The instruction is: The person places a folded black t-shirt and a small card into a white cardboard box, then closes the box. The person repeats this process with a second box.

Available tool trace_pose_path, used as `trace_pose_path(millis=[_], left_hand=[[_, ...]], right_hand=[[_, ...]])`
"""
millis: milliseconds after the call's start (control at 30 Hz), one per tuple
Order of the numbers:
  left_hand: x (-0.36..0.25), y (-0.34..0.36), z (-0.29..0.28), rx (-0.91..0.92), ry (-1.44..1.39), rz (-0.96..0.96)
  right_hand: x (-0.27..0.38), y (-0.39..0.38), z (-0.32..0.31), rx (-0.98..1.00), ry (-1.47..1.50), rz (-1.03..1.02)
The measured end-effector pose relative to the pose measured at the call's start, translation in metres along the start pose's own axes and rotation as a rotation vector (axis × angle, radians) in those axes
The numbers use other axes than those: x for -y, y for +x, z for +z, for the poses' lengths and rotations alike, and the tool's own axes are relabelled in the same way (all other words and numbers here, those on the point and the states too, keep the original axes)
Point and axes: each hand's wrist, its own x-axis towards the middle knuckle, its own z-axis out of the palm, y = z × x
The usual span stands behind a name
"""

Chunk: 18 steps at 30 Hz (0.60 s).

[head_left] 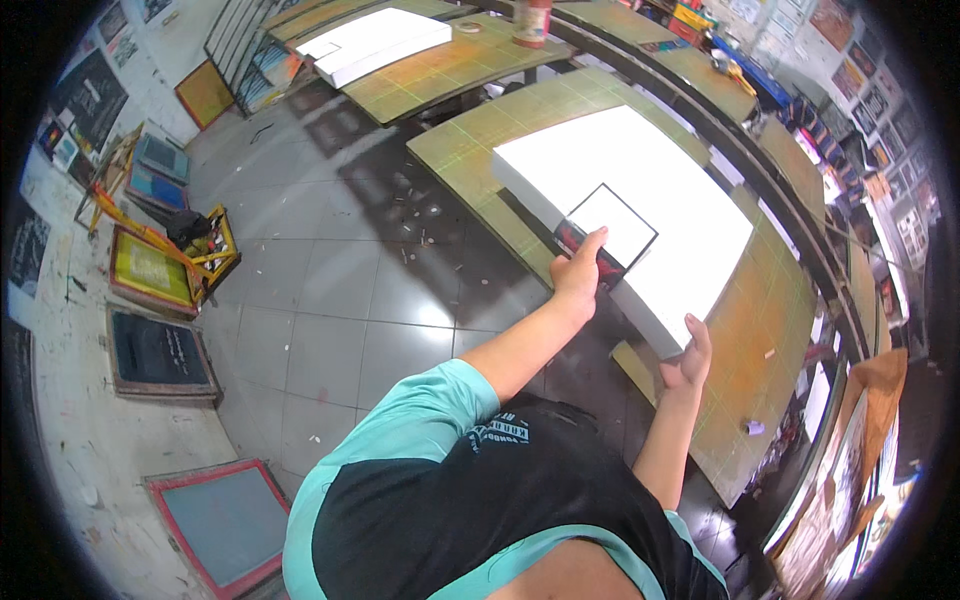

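Note:
A thick white slab (pixel 650 165), perhaps a stack of sheets or a flat box, lies across a greenish board marked with grid lines. A thin black square outline (pixel 637 222) is on its top near the front edge, with a dark red-and-black patch (pixel 608 272) along that edge. My left hand (pixel 577 272) grips the front edge there, thumb on top and fingers hidden below. At the near right corner, my right hand (pixel 690 357) holds the slab with its thumb up on the edge; its other fingers are mostly hidden. Whether the slab is lifted I cannot tell.
The gridded board (pixel 740 440) extends beneath the slab. Another white slab (pixel 385 45) lies on a second board at the far left, near a jar (pixel 531 22). Framed screens (pixel 160 350) lean along the left wall. A dark rail (pixel 740 145) curves behind the boards.

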Motion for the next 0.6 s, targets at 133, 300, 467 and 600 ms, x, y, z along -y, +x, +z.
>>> trace_pose_path(millis=[133, 300, 467, 600], left_hand=[[-0.003, 0.009, -0.007, 0.047, -0.113, -0.009], [-0.042, 0.011, -0.026, 0.033, -0.232, 0.019], [-0.119, 0.013, -0.066, -0.004, -0.291, 0.156], [-0.172, 0.030, -0.111, -0.061, -0.344, 0.297]], right_hand=[[-0.001, -0.001, 0.009, 0.003, -0.078, -0.035], [-0.019, 0.003, 0.047, 0.045, -0.131, -0.048], [-0.067, 0.018, 0.106, 0.215, -0.107, 0.007], [-0.116, 0.033, 0.163, 0.259, -0.146, 0.060]])
